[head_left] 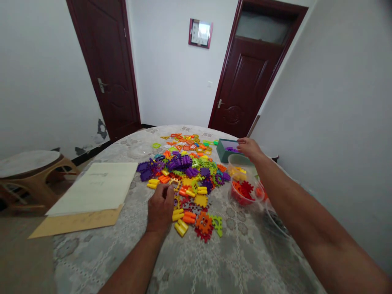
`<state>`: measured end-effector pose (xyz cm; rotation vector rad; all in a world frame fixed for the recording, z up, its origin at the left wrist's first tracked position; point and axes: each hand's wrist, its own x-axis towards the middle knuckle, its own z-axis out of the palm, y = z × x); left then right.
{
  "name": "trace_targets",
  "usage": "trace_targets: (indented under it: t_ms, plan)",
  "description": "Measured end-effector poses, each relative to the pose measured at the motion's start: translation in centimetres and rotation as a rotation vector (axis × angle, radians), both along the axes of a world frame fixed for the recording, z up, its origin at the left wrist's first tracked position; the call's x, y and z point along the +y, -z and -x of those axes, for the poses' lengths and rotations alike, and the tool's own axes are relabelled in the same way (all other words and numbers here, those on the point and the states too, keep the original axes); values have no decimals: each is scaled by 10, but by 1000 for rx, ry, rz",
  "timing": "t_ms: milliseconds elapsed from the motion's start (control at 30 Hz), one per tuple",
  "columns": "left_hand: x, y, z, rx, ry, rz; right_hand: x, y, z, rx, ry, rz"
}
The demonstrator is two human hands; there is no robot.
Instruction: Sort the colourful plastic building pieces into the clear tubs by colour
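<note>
A heap of plastic interlocking pieces (190, 167) in purple, orange, yellow, green and red is spread over the round table (214, 261). My left hand (159, 208) rests knuckles-up at the near edge of the heap, fingers curled down onto the small pieces; what it grips is hidden. My right hand (249, 148) reaches far out over a teal box (225, 150) holding purple pieces, fingers bent at the box's right rim. A clear bowl of red pieces (245, 192) and a bowl with yellow pieces (240, 167) stand under my right forearm.
A white sheet on a tan envelope (92, 192) lies on the table's left side. A low wooden stool (30, 171) stands off to the left. Two dark red doors (251, 81) and a wall clock (200, 32) are behind. Another clear container (275, 222) sits at the right edge.
</note>
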<state>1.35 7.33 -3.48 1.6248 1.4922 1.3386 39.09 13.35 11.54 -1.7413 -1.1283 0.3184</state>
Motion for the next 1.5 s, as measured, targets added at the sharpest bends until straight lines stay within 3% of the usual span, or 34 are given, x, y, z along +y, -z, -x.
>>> trace_targets:
  t_ms: [100, 267, 367, 467, 633, 767, 867, 1000, 1133, 1200, 1500]
  plan:
    - [0, 1, -2, -7, 6, -18, -26, 9, 26, 20, -69, 18]
    - [0, 4, -4, 17, 2, -36, -116, 50, 98, -181, -557, 98]
    - [-1, 3, -6, 43, -3, -64, -166, 84, 135, -313, -629, 153]
    - [-1, 3, -7, 61, 12, -78, -192, 113, 155, -403, -648, 212]
    - [-1, 7, -8, 82, 89, -86, -193, 136, 162, -496, -621, 231]
    - [-4, 6, -8, 140, 123, -112, -189, 141, 149, -447, -608, 178]
    - [-10, 0, -6, 283, 248, -204, -186, 142, 133, -350, -513, 97]
    - [-21, -13, 0, 459, 476, -330, -179, 140, 118, 40, -365, 93]
    - [-29, -22, 4, 595, 658, -330, -171, 137, 119, 723, -362, 111]
    - [-31, -23, 5, 647, 715, -320, -170, 135, 125, 933, -390, 113]
    - [-25, -13, 1, 753, 715, -320, -171, 134, 134, 1183, -483, 129]
